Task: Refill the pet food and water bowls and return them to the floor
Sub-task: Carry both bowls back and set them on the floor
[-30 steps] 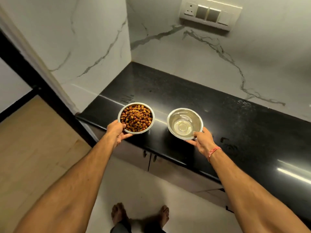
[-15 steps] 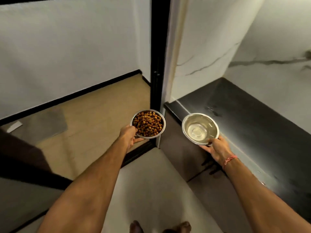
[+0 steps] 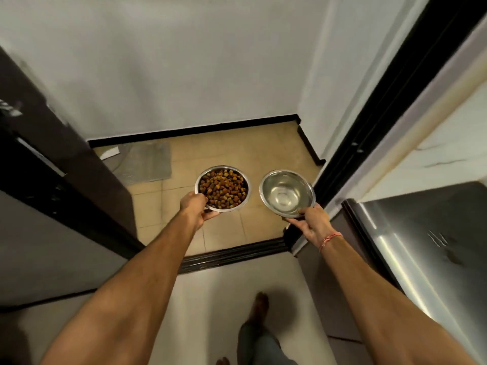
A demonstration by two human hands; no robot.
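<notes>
Both bowls are off the counter and in the air, carried out in front of the person over the doorway. Left hand (image 3: 195,206) grips the near rim of the food bowl (image 3: 223,188), thumb on top of the rim, fingers curled under. The bowl is heaped with brown kibble (image 3: 224,189), so the food refill looks done. Right hand (image 3: 309,222) pinches the near rim of the water bowl (image 3: 287,193), thumb on top, fingers clamped below. Its inside is shiny; water is hard to tell from the glare, though a faint ring low in the bowl suggests some liquid. Judged: water refill probably done, not certain.

The bowls sit side by side, near but not touching, both roughly level. Below and beyond them lies the tan tile floor (image 3: 250,154), past a black threshold strip (image 3: 232,255). A grey mat (image 3: 147,164) lies on that floor near the left wall, maybe the feeding spot, cannot confirm.

Left to do: step through, lower both bowls, set them on the floor, let go. Neither bowl is on the floor yet. Bare feet (image 3: 259,306) show at the bottom, on the pale inner floor.

Writing: none readable. No brand or label on either bowl. A red thread (image 3: 330,238) circles the right wrist. The steel counter (image 3: 421,246) at right is blurred and shows no text.
</notes>
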